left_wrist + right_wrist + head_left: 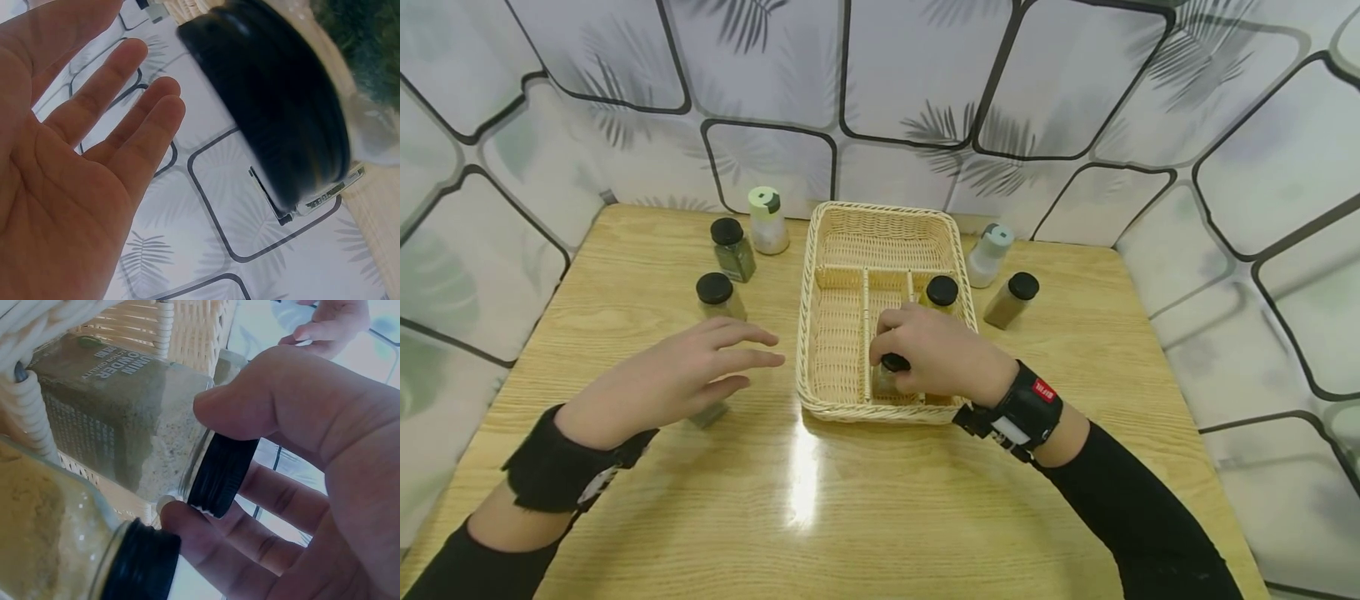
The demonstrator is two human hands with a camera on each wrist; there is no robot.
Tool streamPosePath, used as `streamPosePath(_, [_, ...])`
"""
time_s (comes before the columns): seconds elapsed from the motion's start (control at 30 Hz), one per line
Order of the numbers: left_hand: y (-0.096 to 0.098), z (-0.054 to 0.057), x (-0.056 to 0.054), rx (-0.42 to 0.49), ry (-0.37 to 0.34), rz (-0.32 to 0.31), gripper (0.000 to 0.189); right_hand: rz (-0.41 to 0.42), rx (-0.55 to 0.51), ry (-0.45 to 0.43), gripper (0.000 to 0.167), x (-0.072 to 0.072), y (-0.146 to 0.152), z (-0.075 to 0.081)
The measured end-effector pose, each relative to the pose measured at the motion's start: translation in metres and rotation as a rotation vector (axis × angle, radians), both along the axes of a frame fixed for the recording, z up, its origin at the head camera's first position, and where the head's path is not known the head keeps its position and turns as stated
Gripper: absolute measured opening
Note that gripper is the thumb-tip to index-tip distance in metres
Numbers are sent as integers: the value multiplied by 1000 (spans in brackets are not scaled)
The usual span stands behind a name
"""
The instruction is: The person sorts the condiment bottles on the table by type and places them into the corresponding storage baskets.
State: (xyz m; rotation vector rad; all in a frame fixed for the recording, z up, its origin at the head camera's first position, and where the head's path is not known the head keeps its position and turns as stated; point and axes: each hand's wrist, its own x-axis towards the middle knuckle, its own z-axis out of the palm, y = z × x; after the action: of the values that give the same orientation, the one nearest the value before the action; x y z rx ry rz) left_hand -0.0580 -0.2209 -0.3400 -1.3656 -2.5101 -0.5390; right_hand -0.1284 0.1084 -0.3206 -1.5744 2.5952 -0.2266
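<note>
My right hand (pixel 943 350) holds a cumin powder jar (pixel 119 419) by the neck and black cap (pixel 224 475), thumb on one side and fingers on the other. That jar stands inside a front compartment of the wicker basket (pixel 802 350). Close beside it, a jar of yellow powder (pixel 50 512) with a black cap sits in the basket too. My left hand (pixel 673 375) hovers left of the basket, fingers spread and nothing in them. Near its palm, the left wrist view has a large black cap (pixel 269 106) on a jar of green flakes (pixel 369 50).
Left of the basket stand two black-capped jars (pixel 733 254) (pixel 715 290) and a green-topped shaker (pixel 767 221). At right are a pale-topped shaker (pixel 991 254) and a brown-powder jar (pixel 1011 300). Another jar (pixel 707 414) is mostly hidden beneath my left hand. Patterned wall panels (pixel 917 83) enclose the table.
</note>
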Motion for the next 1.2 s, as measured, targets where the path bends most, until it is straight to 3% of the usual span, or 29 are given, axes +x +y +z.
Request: streamPosePath(1.2, [4,4,0,-21,-21,12,56,4,6,-20,27,1,3,-7])
